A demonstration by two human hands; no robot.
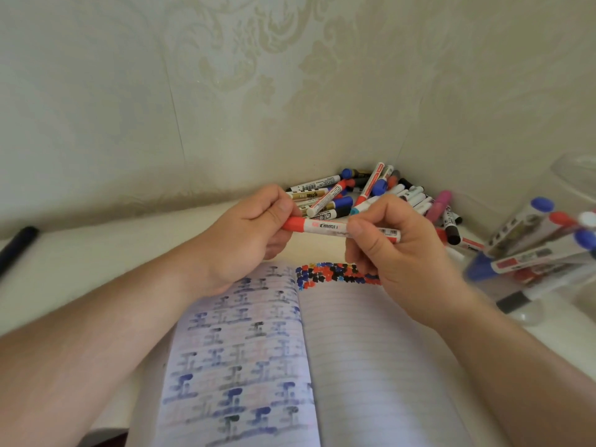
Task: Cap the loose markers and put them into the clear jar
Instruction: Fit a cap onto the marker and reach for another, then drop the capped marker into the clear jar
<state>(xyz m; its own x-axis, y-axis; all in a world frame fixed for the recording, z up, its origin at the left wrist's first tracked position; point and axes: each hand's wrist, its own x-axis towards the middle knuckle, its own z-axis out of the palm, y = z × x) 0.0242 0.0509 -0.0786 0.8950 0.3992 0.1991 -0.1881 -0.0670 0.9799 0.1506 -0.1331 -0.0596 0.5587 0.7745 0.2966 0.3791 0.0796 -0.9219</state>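
A white marker with a red cap (325,226) lies level between both hands, above an open notebook. My left hand (248,233) grips the red cap end. My right hand (393,250) pinches the white barrel near its other end. The cap sits on the marker's tip. A pile of loose markers (380,195) fills the table's far corner, just behind the hands. At the right edge stands the clear jar (529,311), blurred, with several blue and red capped markers in it.
An open lined notebook (371,366) with ink blots lies under my forearms. A dark pen (16,246) lies at the far left of the white table. Wallpapered walls close off the back and right. Another clear container rim (577,172) shows at upper right.
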